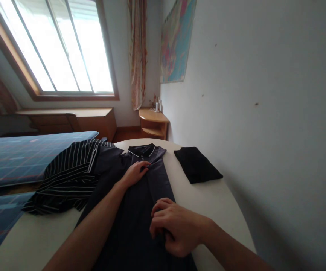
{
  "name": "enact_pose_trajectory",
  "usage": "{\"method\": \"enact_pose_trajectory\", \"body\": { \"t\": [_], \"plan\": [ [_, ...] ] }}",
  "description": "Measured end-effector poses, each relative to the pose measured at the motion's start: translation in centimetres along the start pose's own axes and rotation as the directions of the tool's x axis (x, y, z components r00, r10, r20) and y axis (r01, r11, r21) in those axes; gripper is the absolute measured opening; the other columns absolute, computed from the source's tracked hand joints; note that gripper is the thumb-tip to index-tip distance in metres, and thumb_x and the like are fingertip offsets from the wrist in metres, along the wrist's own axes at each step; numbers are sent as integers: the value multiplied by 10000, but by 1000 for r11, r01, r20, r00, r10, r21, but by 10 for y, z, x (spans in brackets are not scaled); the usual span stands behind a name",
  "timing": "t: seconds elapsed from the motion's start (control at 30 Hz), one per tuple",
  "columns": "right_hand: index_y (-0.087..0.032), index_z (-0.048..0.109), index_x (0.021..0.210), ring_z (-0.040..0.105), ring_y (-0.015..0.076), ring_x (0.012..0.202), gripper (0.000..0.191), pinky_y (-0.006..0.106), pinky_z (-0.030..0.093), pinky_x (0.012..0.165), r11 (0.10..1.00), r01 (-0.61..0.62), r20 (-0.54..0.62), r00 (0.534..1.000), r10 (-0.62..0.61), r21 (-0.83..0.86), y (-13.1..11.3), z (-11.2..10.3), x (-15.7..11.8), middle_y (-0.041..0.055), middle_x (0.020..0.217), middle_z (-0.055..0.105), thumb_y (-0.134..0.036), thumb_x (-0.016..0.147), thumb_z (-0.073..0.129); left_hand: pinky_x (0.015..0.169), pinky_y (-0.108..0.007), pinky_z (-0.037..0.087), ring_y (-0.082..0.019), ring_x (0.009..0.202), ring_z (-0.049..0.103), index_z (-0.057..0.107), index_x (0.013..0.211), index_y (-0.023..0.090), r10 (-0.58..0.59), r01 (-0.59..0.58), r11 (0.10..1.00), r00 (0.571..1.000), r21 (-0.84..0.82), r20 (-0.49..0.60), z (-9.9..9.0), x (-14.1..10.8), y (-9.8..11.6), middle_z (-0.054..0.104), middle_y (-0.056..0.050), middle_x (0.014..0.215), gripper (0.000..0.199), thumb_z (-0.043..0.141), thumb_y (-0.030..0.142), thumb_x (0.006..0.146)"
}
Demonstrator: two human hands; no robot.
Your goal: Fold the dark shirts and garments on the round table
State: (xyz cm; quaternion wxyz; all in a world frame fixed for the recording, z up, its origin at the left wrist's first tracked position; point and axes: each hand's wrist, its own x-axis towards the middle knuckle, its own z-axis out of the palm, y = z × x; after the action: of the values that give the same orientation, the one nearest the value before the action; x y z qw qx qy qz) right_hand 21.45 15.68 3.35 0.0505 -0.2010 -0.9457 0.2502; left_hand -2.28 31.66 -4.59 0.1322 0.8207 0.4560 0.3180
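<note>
A dark grey polo shirt point(140, 199) with a black, white-edged collar lies spread on the white round table point(205, 203), its collar at the far end. My left hand point(135, 173) rests on the shirt's chest just below the collar, fingers bent and close to the fabric. Nearer to me, my right hand point(174, 226) is curled at the shirt's right side, thumb and fingers closed around some of the dark cloth. The right part of the shirt is folded inward along its length.
A folded black garment point(198, 165) lies on the table's right, near the wall. At the left, a black and white striped garment point(69, 173) hangs over the edge towards a blue plaid bed point(33, 154). Behind stands a wooden corner shelf point(154, 116).
</note>
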Motion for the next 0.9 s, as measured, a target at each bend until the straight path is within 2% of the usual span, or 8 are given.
{"method": "enact_pose_trajectory", "body": {
  "t": [0.17, 0.3, 0.4, 0.5, 0.63, 0.77, 0.9],
  "plan": [
    [-235, 658, 729, 560, 214, 1043, 101, 386, 174, 1137, 999, 32, 32, 999, -31, -27, -2, 13, -1, -14, 811, 676, -218, 629, 653, 895, -342, 481, -224, 964, 638, 659, 1143, 235, 11, -11, 999, 1000, 44, 9, -1, -1, 3, 695, -49, 999, 270, 530, 299, 915],
    [-235, 624, 761, 563, 179, 1102, 102, 374, 121, 1152, 993, 106, 44, 993, -108, 41, -7, 16, 0, -50, 840, 686, -193, 675, 658, 892, -340, 483, -226, 967, 640, 669, 1121, 240, 9, -10, 999, 1000, 38, 12, 0, 0, 3, 699, -48, 1010, 259, 527, 300, 912],
    [-240, 649, 831, 556, 188, 1123, 159, 400, 103, 1151, 991, 134, 45, 990, -135, 25, -8, 17, 0, -41, 881, 688, -194, 681, 677, 881, -341, 490, -229, 957, 646, 676, 1104, 239, 22, -22, 999, 1000, 41, 4, -1, 0, 3, 702, -48, 1003, 251, 531, 300, 909],
    [-242, 685, 853, 542, 225, 1135, 188, 420, 147, 1135, 994, 109, 88, 990, -106, -19, -7, 17, -2, -10, 897, 686, -245, 667, 706, 881, -345, 496, -234, 959, 649, 683, 1095, 233, 29, -29, 998, 1000, 50, 0, -1, 0, 4, 705, -54, 999, 251, 534, 292, 902],
    [-239, 712, 841, 556, 222, 1085, 218, 342, 287, 1064, 997, 67, 147, 987, -62, -25, -3, 16, -6, -6, 859, 685, -204, 628, 680, 912, -357, 489, -237, 988, 639, 675, 1117, 227, 49, -50, 996, 999, 70, 8, -1, -1, 6, 703, -63, 1025, 266, 536, 277, 895],
    [-239, 730, 806, 557, 223, 974, 231, 345, 353, 974, 998, 3, 119, 993, 5, -63, 4, 20, -10, -8, 762, 661, -195, 590, 662, 918, -363, 490, -234, 997, 631, 660, 1142, 225, 79, -80, 992, 997, 98, 10, 0, -2, 5, 698, -60, 1025, 283, 535, 261, 890],
    [-231, 704, 686, 528, 199, 850, 93, 342, 371, 896, 992, -37, 78, 996, 46, -117, 5, 24, -12, -5, 680, 620, -218, 606, 658, 913, -369, 492, -235, 1001, 627, 651, 1152, 232, 100, -99, 987, 995, 125, -4, 3, -3, 3, 694, -56, 1026, 278, 524, 268, 908]
  ]
}}
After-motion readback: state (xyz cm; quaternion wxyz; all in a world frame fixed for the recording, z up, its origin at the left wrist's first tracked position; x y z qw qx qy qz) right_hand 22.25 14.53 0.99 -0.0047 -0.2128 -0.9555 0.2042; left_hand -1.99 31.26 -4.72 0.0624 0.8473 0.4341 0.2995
